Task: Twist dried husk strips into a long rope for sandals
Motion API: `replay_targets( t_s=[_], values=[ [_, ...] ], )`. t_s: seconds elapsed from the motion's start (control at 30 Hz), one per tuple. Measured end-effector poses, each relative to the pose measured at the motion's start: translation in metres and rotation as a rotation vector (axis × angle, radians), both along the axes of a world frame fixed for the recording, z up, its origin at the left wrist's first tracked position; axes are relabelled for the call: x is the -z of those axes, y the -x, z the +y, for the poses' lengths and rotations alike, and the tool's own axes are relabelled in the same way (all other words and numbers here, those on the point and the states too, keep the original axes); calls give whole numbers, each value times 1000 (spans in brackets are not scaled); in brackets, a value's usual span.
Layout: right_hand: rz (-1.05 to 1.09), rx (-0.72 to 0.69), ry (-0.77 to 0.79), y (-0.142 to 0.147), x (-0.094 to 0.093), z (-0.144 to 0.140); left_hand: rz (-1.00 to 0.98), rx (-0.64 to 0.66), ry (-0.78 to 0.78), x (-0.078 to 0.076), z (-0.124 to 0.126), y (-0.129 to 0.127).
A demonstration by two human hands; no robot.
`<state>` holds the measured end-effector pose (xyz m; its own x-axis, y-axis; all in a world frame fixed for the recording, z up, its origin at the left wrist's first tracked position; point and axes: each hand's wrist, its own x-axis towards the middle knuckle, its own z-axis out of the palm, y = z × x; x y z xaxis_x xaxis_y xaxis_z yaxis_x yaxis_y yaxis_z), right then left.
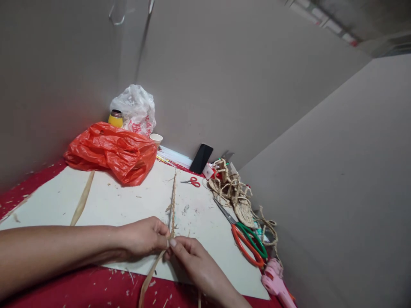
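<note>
1. Thin braided straw cord (173,194), tan and frayed, lying stretched across the white board (105,201) from the hands toward the far wall, its near end pinched where both hands meet.
2. Left hand (144,236) resting low on the board, fingers curled and pressed together, thumb and fingertips pinching the cord's near end from the left.
3. Right hand (195,261) coming in from the near right, thumb and forefinger closed on the same spot, touching the left fingertips.
4. Flat loose straw strip (150,273) trailing from the pinch down over the board's near edge onto the red bench (80,291), littered with pale straw scraps.
5. Long single dry straw blade (82,199) lying apart on the board's left part.
6. Crumpled orange plastic bag (112,152) at the board's far left corner; behind it a white plastic bag (135,107), a yellow flask (115,119) and a small paper cup (156,138).
7. Small red-handled scissors (192,182) just right of the cord's far end; black phone (201,158) leaning against the wall behind.
8. Tangle of woven straw pieces (233,192) along the board's right edge.
9. Large scissors with orange and green handles (245,239) near the right hand, just beside that tangle.
10. Pink glue gun (276,280) at the near right, beyond the big scissors.
</note>
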<state>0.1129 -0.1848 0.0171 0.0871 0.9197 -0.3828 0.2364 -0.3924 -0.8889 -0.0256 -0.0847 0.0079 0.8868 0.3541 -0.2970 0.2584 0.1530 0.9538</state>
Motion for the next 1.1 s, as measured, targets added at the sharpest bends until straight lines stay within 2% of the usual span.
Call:
replay_targets(
  t_s=[0.1, 0.23, 0.33, 0.47, 0.53, 0.6, 0.73, 0.8, 0.83, 0.9, 0.93, 1.0, 1.07, 1.1],
  values=[
    [181, 13, 78, -3, 8, 1, 12, 142, -217, -2, 9, 2],
    [467, 215, 120, 8, 15, -1, 97, 178, -553, -12, 13, 9],
    [519, 338, 108, 19, 16, -5, 157, 195, -797, -25, 8, 14],
    [569, 428, 91, 27, 19, -9, 266, 253, -1073, -39, -6, 16],
    [619, 453, 88, 29, 20, -9, 334, 349, -1189, -39, -14, 16],
    [661, 454, 86, 32, 21, -9, 375, 469, -1329, -31, -23, 15],
    [679, 422, 91, 33, 17, -10, 281, 569, -1559, -12, -44, 21],
    [704, 406, 91, 31, 16, -12, 253, 658, -1533, -16, -50, 26],
    [728, 399, 87, 29, 16, -13, 244, 717, -1462, -22, -51, 29],
    [786, 388, 77, 24, 17, -14, 121, 695, -1224, -38, -46, 32],
    [818, 385, 68, 22, 17, -15, 28, 618, -1074, -46, -40, 32],
    [873, 384, 56, 19, 18, -15, 23, 255, -829, -53, -27, 27],
    [908, 377, 59, 18, 18, -15, 29, -25, -612, -48, -13, 18],
    [918, 370, 64, 17, 17, -14, 17, -81, -494, -42, -9, 12]
  ],
)
